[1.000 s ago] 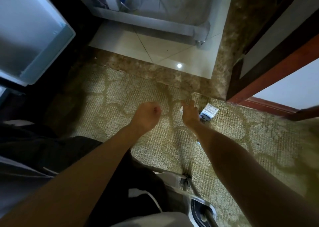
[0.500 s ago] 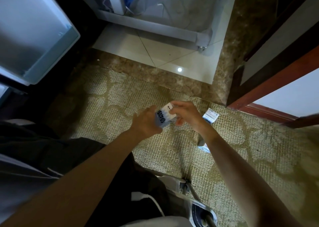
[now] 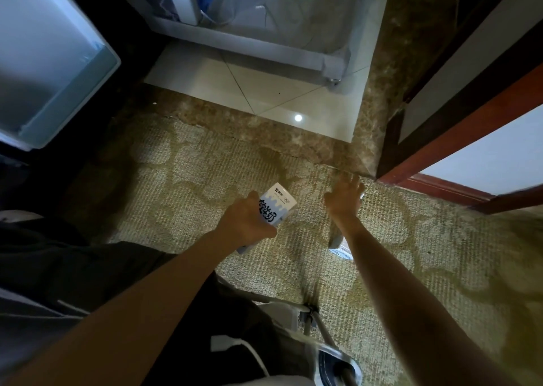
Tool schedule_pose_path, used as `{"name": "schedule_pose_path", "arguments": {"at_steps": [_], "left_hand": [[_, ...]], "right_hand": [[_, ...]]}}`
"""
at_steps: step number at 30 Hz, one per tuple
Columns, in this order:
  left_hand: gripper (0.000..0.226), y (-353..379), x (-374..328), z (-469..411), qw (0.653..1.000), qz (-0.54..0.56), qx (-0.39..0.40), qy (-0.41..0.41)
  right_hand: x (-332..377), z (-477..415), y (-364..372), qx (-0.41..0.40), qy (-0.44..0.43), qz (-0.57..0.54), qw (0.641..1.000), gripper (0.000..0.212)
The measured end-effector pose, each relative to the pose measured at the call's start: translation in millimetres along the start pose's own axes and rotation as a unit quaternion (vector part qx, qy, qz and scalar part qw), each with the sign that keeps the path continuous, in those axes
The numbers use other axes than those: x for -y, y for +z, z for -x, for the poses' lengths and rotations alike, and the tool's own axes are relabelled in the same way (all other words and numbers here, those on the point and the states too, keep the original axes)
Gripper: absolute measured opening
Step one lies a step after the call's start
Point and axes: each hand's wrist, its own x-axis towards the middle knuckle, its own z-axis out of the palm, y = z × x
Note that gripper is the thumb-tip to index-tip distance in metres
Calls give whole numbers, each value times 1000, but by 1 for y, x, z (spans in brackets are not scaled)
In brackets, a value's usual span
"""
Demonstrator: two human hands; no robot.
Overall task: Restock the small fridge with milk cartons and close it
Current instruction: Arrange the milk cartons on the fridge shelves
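We grip a white milk carton (image 3: 277, 206), boldly lettered in dark blue, in our left hand (image 3: 248, 222) above the carpet (image 3: 182, 180); our right hand (image 3: 343, 199) hovers, fingers spread, holding nothing.

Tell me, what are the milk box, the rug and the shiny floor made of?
The milk box is probably coated cardboard: smooth, with sharp folded edges and printed letters. The rug looks like woven fabric, rough and matte, with ribbed rows of weave. The shiny floor is likely glazed ceramic or stone tile, since it mirrors a bright light spot and has thin joint lines.
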Motion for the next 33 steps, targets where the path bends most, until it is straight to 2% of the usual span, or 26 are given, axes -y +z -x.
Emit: {"name": "schedule_pose_path", "arguments": {"at_steps": [3,6,10,14,16,22,25,29,33], "left_hand": [[49,4,-3,-3,1000,7,4,1],[46,4,-5,-4,1000,-1,0,10],[46,-1,2,-6,999,26,-11,25],[45,-9,12,-8,995,90,-34,15],[44,-18,15,-6,991,120,-57,11],[45,-72,24,8,965,198,-172,-26],[56,-106,40,19,941,236,-236,-57],[63,-156,73,39,903,268,-320,-99],[62,-204,116,63,866,301,-385,-109]], "right_hand": [[-17,-11,12,53,26,73,996,68],[-24,-15,18,33,29,95,994,63],[-25,-14,22,41,-8,124,991,51],[-10,-12,15,56,-10,167,984,43],[6,-8,12,68,-43,155,985,38],[93,13,2,115,-176,72,975,33],[160,32,-13,142,-260,45,954,27],[253,71,-31,111,-377,34,919,18],[332,114,-27,101,-438,2,893,21]]}}
